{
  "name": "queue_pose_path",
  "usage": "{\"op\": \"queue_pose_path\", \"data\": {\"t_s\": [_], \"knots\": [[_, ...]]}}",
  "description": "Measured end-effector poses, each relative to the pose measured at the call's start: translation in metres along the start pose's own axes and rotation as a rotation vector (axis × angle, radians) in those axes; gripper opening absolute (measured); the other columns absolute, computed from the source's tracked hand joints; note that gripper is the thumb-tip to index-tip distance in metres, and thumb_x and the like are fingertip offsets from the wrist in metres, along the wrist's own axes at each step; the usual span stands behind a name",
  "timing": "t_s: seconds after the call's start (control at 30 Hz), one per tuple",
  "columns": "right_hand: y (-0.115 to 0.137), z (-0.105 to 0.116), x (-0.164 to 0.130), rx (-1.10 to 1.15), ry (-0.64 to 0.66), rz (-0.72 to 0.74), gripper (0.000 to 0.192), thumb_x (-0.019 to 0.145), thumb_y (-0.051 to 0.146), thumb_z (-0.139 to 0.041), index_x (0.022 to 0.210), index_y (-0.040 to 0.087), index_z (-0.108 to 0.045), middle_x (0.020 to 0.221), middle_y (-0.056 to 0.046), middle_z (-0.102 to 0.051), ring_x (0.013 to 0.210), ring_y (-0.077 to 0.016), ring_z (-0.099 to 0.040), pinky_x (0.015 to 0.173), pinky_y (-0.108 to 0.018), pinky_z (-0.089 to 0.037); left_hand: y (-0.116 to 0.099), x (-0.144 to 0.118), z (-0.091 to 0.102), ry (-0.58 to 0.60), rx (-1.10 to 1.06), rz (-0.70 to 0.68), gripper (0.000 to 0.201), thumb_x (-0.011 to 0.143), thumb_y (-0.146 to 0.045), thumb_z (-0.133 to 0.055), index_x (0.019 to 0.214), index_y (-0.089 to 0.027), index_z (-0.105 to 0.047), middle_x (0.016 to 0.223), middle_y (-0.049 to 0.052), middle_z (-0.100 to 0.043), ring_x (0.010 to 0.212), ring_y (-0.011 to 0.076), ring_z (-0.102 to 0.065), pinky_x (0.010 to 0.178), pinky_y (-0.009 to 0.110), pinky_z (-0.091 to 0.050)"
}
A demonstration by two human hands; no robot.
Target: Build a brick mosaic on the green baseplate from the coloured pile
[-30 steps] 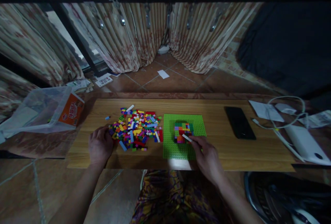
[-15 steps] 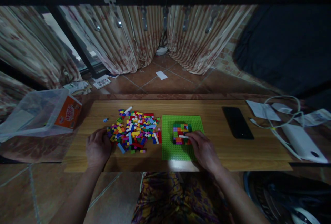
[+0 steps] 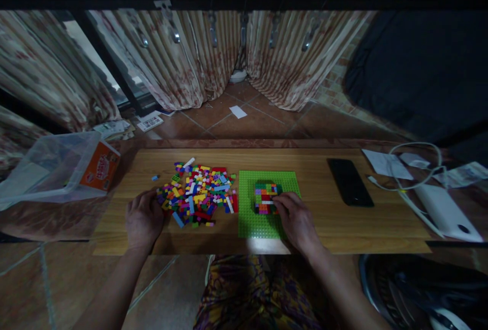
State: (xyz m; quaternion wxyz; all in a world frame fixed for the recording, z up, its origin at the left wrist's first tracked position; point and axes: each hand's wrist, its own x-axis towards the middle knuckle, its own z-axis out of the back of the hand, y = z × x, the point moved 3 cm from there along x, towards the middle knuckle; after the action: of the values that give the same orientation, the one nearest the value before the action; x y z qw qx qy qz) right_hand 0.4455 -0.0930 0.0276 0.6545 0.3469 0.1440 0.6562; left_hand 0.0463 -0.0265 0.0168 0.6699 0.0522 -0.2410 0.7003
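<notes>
A green baseplate (image 3: 251, 223) lies on a wooden board (image 3: 316, 223), with a small multicoloured brick build (image 3: 265, 193) on it. My right hand (image 3: 295, 220) rests on the plate and its fingertips press a white brick (image 3: 267, 202) onto the build. A heap of loose coloured bricks (image 3: 200, 195) lies to the left of the plate. My left hand (image 3: 143, 218) lies flat on the board at the heap's left edge, fingers loosely curled, holding nothing that I can see.
A black phone (image 3: 349, 181) lies right of the plate. Further right are papers (image 3: 385, 163), a white cable (image 3: 415, 167) and a white power bank (image 3: 444, 213). A clear plastic tub with an orange label (image 3: 57, 167) stands at the left. Curtains hang behind.
My right hand moved the white brick up and left from the plate's lower part onto the build. My left hand stayed by the heap.
</notes>
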Motion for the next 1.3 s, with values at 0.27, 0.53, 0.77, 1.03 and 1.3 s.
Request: {"op": "queue_pose_path", "data": {"t_s": [0.27, 0.53, 0.77, 1.03, 1.3], "knots": [[0.002, 0.001, 0.001, -0.01, -0.025, 0.004, 0.03, 0.097, 0.036, -0.046, 0.095, 0.021, -0.072, 0.098, -0.009, -0.066, 0.089, -0.0207, -0.063, 0.082, -0.037, -0.053, 0.001, 0.0, 0.0, 0.01, -0.026, 0.025, 0.029, 0.086, -0.025, -0.041, 0.103, -0.018, -0.064, 0.111, 0.013, -0.067, 0.108, 0.0297, -0.058, 0.098, 0.046, -0.044], [-0.002, 0.009, -0.007, 0.072, -0.042, -0.043, 0.029, 0.097, 0.039, -0.048, 0.101, 0.021, -0.07, 0.103, -0.009, -0.065, 0.094, -0.0205, -0.064, 0.087, -0.037, -0.053, 0.001, -0.001, 0.0, 0.009, -0.02, 0.007, 0.031, 0.086, -0.024, -0.041, 0.104, -0.016, -0.065, 0.11, 0.015, -0.067, 0.107, 0.0306, -0.059, 0.098, 0.047, -0.044], [0.002, 0.007, -0.007, 0.085, -0.035, -0.061, 0.029, 0.094, 0.042, -0.052, 0.098, 0.023, -0.072, 0.105, -0.009, -0.064, 0.097, -0.0211, -0.063, 0.087, -0.036, -0.053, 0.0, -0.001, 0.0, 0.005, -0.002, 0.01, 0.031, 0.087, -0.024, -0.041, 0.103, -0.015, -0.065, 0.11, 0.015, -0.067, 0.106, 0.0302, -0.059, 0.098, 0.046, -0.044], [0.0, 0.004, 0.0, 0.13, -0.055, -0.177, 0.032, 0.089, 0.048, -0.056, 0.088, 0.023, -0.076, 0.092, -0.006, -0.064, 0.086, -0.02, -0.063, 0.078, -0.034, -0.05, -0.002, 0.0, 0.0, 0.0, -0.022, 0.024, 0.029, 0.085, -0.023, -0.042, 0.101, -0.015, -0.065, 0.109, 0.014, -0.067, 0.104, 0.0288, -0.058, 0.098, 0.045, -0.044], [0.002, 0.007, 0.008, 0.126, 0.013, -0.243, 0.027, 0.086, 0.045, -0.061, 0.081, 0.023, -0.076, 0.084, -0.005, -0.066, 0.078, -0.0196, -0.063, 0.074, -0.033, -0.047, -0.001, -0.001, -0.001, -0.009, 0.002, 0.016, 0.03, 0.086, -0.024, -0.043, 0.103, -0.014, -0.065, 0.109, 0.014, -0.067, 0.103, 0.0292, -0.058, 0.096, 0.044, -0.045]]}}
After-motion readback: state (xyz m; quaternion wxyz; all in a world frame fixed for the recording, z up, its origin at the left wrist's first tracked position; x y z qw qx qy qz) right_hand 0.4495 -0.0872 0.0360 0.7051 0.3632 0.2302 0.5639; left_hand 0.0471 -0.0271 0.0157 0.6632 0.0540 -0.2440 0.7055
